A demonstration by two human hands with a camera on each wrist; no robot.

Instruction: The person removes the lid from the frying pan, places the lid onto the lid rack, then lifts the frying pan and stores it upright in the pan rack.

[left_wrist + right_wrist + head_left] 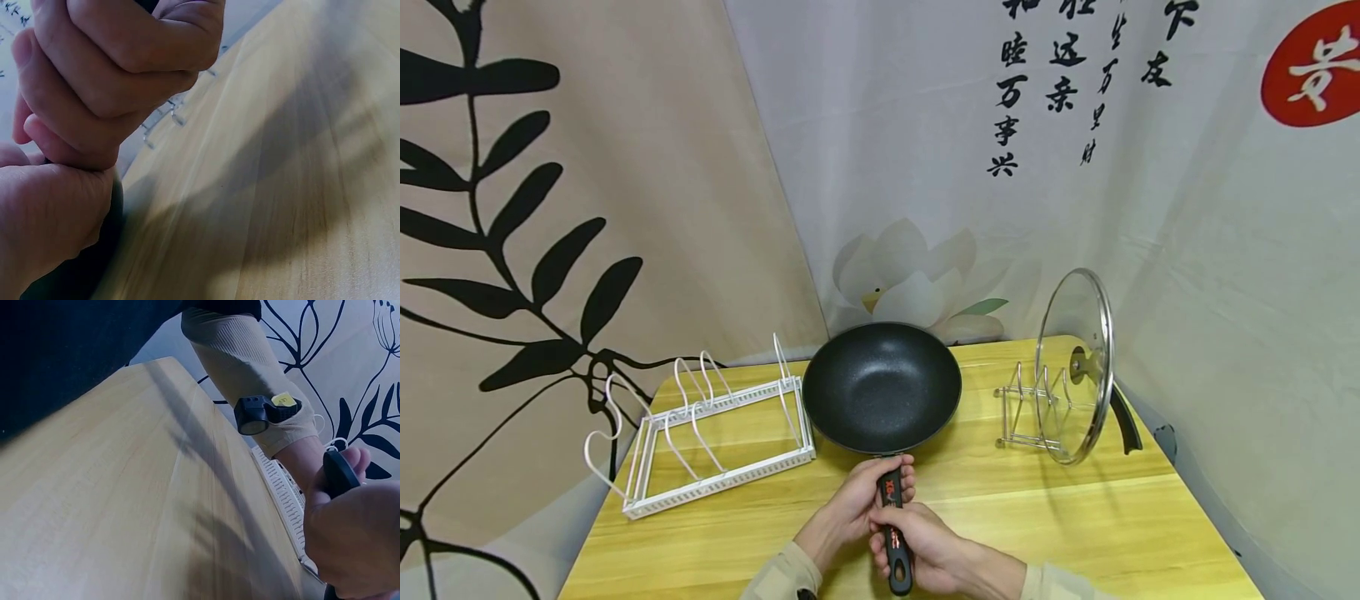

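Both my hands gripped the handle | left hand nearer the pan, right hand behind | pan was straight ahead over the tabletop, handle running back toward me

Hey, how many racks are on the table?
2: the white rack left of the pan, and the small wire rack right of it, partly seen through the glass lid. No others show.
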